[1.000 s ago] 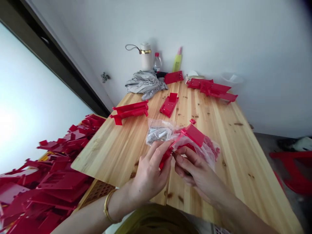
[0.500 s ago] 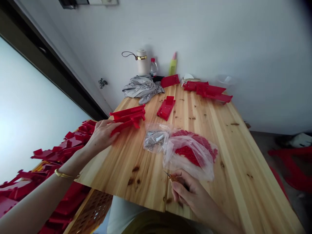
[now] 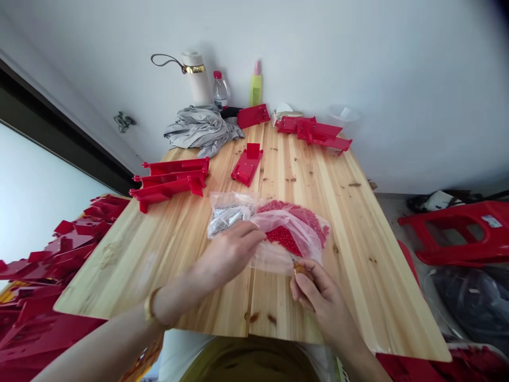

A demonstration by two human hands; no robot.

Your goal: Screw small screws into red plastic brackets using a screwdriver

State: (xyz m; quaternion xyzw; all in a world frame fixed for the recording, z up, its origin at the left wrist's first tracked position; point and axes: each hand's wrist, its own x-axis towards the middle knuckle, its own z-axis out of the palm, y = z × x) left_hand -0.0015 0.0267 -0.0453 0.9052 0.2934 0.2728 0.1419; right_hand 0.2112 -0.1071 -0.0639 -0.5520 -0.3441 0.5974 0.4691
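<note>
My left hand (image 3: 234, 249) reaches over the near left edge of an open clear plastic bag (image 3: 286, 263). Its fingers are bent and drawn together at the bag's mouth, beside the small red plastic pieces (image 3: 283, 241); what is between the fingertips, if anything, is hidden. Partly behind that hand lies a smaller clear bag of small silvery metal parts (image 3: 228, 216). Just in front of the bags, my right hand (image 3: 318, 289) grips a small screwdriver (image 3: 301, 269) by its amber handle, metal tip pointing up and left.
Red plastic brackets (image 3: 170, 183) stand in a row at the table's left, a single bracket (image 3: 247, 165) lies mid-table, and others (image 3: 314, 131) sit at the back right. A grey cloth (image 3: 201, 130), flask (image 3: 196, 79) and bottles line the wall. Red parts (image 3: 51, 276) are heaped at the left.
My left hand has let go of a red bracket in the left row and moved right to the bag of red pieces. My right hand keeps the screwdriver; the view has shifted right.
</note>
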